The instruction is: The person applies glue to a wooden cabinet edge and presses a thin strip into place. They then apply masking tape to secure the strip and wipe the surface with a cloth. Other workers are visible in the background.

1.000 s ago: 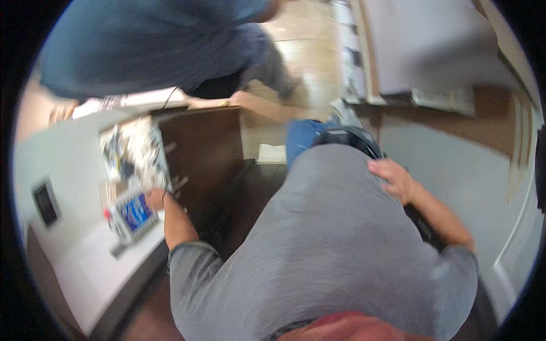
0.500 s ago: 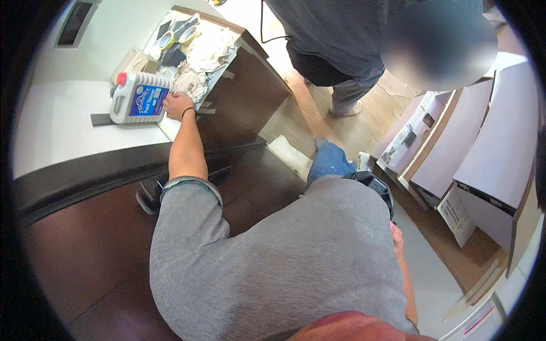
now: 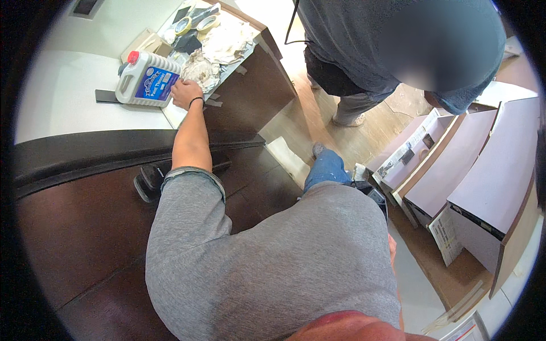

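Observation:
My left hand (image 3: 185,93) reaches out over the white countertop (image 3: 68,108). It lies knuckles up against the base of a white plastic jug (image 3: 145,80) with a red cap and a blue label, which lies on its side. A crumpled pale rag (image 3: 199,68) sits just beyond the fingers. A dark band circles the wrist. Whether the fingers grip the jug or only rest against it does not show. My right hand is hidden behind my grey-shirted torso; only a sliver of that arm shows at my side.
Another person (image 3: 387,51) in a dark shirt stands close at the top right on the wooden floor. Tape rolls (image 3: 206,23) and papers litter the counter's far end. White cabinet boxes (image 3: 483,176) lie at the right. A dark cabinet side (image 3: 244,96) drops below the counter.
The view has swung round and closer to the counter. My left hand has stayed by the jug. My right hand, seen on my hip a second ago, is out of sight.

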Demonstrator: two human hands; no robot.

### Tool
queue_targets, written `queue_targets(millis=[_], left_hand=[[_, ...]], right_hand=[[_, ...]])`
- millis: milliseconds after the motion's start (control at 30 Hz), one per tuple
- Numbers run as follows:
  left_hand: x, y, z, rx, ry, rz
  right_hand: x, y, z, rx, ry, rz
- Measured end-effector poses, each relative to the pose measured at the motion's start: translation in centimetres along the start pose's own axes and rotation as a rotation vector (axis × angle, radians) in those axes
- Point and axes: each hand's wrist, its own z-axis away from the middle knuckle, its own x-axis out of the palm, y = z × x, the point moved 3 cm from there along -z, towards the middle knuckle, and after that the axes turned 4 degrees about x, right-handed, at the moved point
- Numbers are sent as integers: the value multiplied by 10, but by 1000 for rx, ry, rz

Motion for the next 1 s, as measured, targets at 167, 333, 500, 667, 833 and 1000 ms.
queue_targets(millis=[167, 333, 500, 667, 833, 1000], left_hand=[[14, 11, -5, 13, 18, -20], [29, -31, -16, -7, 9, -70], [17, -3, -6, 12, 3, -74], [15, -1, -6, 0, 6, -49], [14, 2, -6, -25, -24, -51], [13, -4, -8, -33, -38, -43]], right_hand=[[8, -19, -6, 68, 17, -53], [3, -70, -28, -245, -5, 224], [6, -106, -32, -474, 18, 353], [6, -112, -32, -536, 22, 306], [8, -110, -29, -556, 65, 334], [5, -112, -31, -617, 78, 325]])
